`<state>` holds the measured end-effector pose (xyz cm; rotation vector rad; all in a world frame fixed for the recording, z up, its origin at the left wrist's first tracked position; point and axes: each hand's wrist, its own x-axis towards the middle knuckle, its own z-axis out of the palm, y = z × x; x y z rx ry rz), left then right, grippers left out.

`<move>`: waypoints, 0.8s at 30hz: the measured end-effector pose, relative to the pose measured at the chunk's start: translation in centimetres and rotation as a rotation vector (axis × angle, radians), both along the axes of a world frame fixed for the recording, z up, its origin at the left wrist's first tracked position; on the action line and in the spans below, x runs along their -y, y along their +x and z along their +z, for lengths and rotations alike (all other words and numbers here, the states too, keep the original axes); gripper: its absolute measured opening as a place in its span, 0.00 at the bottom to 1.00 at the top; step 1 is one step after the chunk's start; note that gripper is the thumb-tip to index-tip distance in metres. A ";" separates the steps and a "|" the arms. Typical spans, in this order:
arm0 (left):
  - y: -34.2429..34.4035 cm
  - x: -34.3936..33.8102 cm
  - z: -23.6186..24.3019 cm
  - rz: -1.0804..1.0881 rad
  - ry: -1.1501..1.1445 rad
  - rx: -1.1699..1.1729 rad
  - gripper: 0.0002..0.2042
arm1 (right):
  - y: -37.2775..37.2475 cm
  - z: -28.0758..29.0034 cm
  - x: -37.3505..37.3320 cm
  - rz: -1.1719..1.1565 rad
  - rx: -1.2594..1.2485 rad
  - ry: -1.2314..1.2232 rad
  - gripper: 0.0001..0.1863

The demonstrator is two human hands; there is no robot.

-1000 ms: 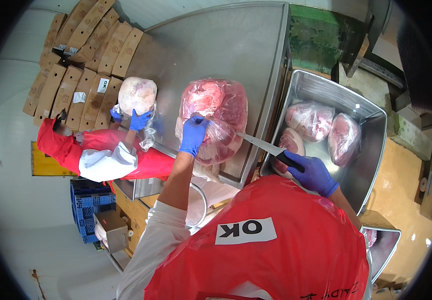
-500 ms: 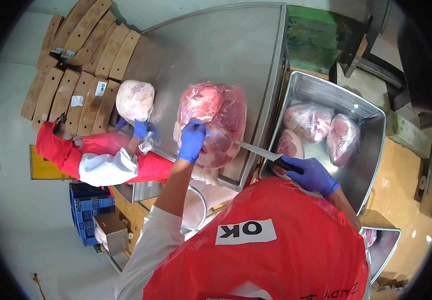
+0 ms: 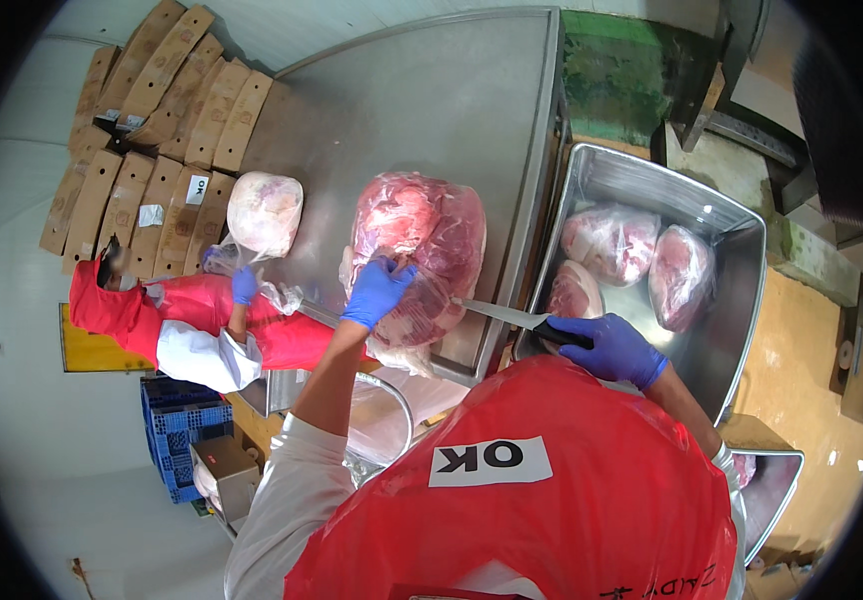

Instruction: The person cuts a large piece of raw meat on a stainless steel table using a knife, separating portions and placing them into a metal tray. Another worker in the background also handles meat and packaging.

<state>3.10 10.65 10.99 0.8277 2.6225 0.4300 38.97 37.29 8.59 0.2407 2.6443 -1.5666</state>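
A large plastic-wrapped cut of red meat (image 3: 437,230) lies on the steel table (image 3: 402,100). My left hand (image 3: 374,293), in a blue glove, is on its lower left part, fingertips closed on the plastic wrap. My right hand (image 3: 607,350), also blue-gloved, grips a long knife (image 3: 497,311) by its black handle, the blade's tip touching the lower right part of the wrapped meat. Just right of the table, a deep steel bin (image 3: 707,290) holds several smaller wrapped cuts (image 3: 609,243).
At left, a co-worker (image 3: 202,330) in red apron and blue gloves handles a plastic bag beside a pale wrapped cut (image 3: 264,210). Cardboard boxes (image 3: 132,210) are stacked behind. Blue crates (image 3: 177,430) stand lower left, a second steel bin (image 3: 767,500) lower right.
My hands and the knife tip have shifted slightly down and left in view, along with the meat. The co-worker's hands have moved down-left from the pale cut, drawing plastic away.
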 end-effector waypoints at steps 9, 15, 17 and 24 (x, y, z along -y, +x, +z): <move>-0.4 2.0 -7.3 -0.348 0.097 -0.804 0.09 | 0.6 -0.6 0.9 -0.009 0.044 -0.034 0.26; -0.1 2.5 -8.4 -0.101 0.517 -0.523 0.10 | 0.6 -0.8 1.2 0.073 0.085 -0.024 0.24; 1.0 2.3 -5.9 0.018 0.333 -0.447 0.15 | 0.6 -1.3 1.9 0.004 -0.031 0.093 0.25; 2.3 0.3 -5.7 0.040 0.411 -0.628 0.19 | 2.4 -2.9 2.2 -0.145 -0.129 0.348 0.27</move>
